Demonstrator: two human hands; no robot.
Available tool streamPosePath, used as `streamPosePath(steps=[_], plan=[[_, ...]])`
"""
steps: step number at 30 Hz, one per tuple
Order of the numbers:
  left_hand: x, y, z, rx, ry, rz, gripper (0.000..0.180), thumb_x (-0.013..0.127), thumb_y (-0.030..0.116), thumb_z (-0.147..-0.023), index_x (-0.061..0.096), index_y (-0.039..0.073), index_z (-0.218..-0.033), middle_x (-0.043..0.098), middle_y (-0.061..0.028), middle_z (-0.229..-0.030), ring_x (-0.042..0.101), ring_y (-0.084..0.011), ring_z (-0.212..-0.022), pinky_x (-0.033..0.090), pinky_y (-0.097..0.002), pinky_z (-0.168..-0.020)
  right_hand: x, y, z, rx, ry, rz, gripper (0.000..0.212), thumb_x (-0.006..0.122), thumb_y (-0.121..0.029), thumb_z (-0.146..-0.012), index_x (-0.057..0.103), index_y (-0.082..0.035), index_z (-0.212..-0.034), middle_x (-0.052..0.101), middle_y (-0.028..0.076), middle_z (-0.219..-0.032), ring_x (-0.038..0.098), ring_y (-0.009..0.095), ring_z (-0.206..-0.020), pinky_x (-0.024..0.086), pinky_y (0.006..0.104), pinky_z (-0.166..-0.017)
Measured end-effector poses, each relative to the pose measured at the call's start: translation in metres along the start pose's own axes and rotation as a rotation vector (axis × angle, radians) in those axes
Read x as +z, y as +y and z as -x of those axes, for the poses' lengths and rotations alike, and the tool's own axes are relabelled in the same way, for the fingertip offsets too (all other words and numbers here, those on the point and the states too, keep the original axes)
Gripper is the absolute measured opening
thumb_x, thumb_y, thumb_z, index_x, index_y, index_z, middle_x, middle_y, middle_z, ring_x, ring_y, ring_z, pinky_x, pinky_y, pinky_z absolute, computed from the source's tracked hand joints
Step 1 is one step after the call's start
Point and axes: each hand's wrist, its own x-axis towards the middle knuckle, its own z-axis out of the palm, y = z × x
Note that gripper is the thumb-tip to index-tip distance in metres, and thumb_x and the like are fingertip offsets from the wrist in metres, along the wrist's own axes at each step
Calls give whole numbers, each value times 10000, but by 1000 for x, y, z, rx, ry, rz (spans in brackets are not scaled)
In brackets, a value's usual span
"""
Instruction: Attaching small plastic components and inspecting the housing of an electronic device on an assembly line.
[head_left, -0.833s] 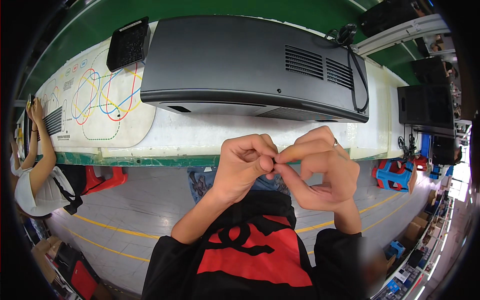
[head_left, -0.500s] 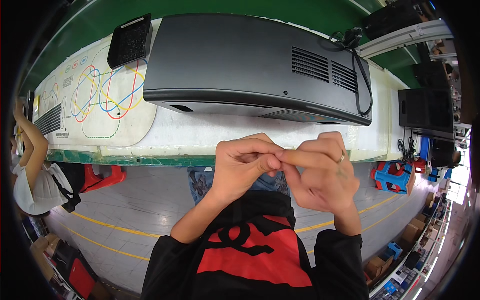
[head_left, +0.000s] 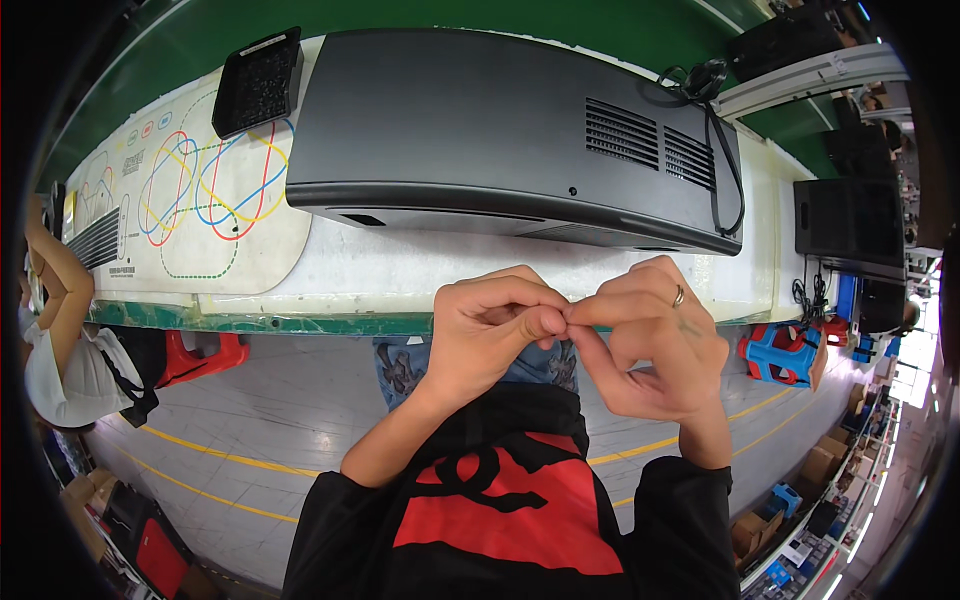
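My left hand [head_left: 490, 330] and my right hand [head_left: 655, 340] meet fingertip to fingertip in front of the bench edge. Both are closed in a pinch, thumb against forefinger. Whatever lies between the fingertips is hidden or too small to name. A ring sits on a finger of my right hand. Just beyond them, a large dark grey box-shaped appliance [head_left: 450, 120] lies on the bench, with slotted vents [head_left: 622, 132] on its upper right and a black power cord [head_left: 722, 170] hanging over its right end. Neither hand touches it.
A black tray [head_left: 257, 85] rests left of the appliance, on a pale mat [head_left: 165, 250] with coloured loops. Another person's arm [head_left: 62, 285] is at the far left, beside a red stool [head_left: 205, 355]. A blue and red stool [head_left: 782, 352] and a dark unit [head_left: 850, 218] stand right.
My right hand has shifted slightly right and its wrist has turned a little. The fingertips stay together. My left hand has barely moved.
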Motion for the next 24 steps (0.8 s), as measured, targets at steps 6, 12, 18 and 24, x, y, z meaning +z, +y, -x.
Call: streamPosePath(steps=[6,12,18,24], plan=[[-8,-3,1,-26,72,54,242,718,153,-827,638,-65,-895,607,-110,-813,570,-147,-674,457,-249,-585,-14,16,-31,193,-3,20,386,677,137,-656,372,-87,-732,645,100,-794,571,139,-667,457,239,-628],[-27,-9,15,-61,156,85,209,714,124,-827,622,-45,-908,611,-103,-819,567,-150,-688,449,-252,-599,-23,33,-68,255,-194,-3,367,660,108,-688,344,-74,-727,639,93,-767,562,120,-652,445,217,-633],[-58,-14,30,-68,245,87,134,703,21,-826,636,-47,-922,639,-78,-825,603,-119,-720,485,-225,-642,-27,27,-86,232,-373,128,378,653,115,-666,331,-75,-719,624,94,-741,565,151,-622,438,228,-618],[-78,-7,37,-89,303,-38,202,718,134,-826,617,-23,-904,605,-80,-818,559,-150,-700,447,-262,-630,-29,27,-112,330,-562,136,373,629,131,-638,335,-64,-761,572,93,-678,554,220,-611,400,301,-566]])
